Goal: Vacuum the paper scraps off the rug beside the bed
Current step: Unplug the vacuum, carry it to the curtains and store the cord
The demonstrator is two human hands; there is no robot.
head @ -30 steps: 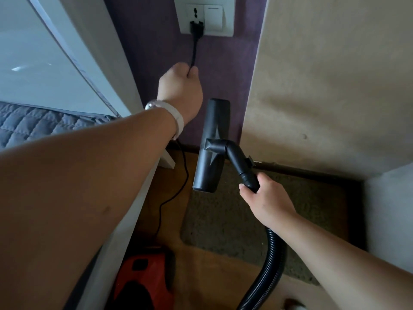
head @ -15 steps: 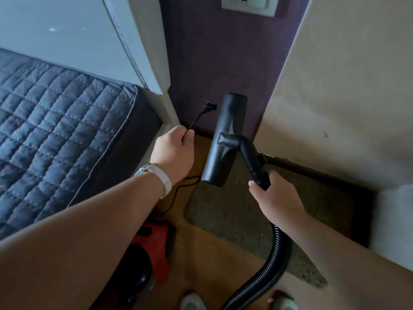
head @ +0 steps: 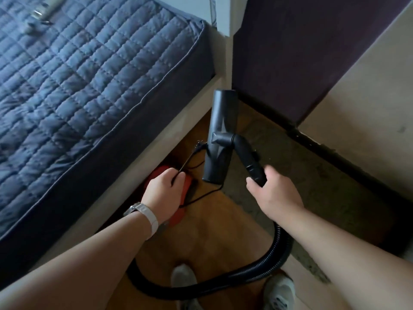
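My left hand (head: pixel 164 191) pinched the cord (head: pixel 190 158), my right hand (head: pixel 273 193) gripped the wand (head: pixel 250 159); slack looped near the nozzle (head: pixel 220 135) could have snagged, I judged.

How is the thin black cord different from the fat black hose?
The cord is thin and smooth; the hose is thick and ribbed. The left hand pinches the cord near its plug; the right hand grips the stiff tube that the hose joins. The cord lies in loose loops by the red vacuum; the hose makes one wide curve over the floor. Both are black.
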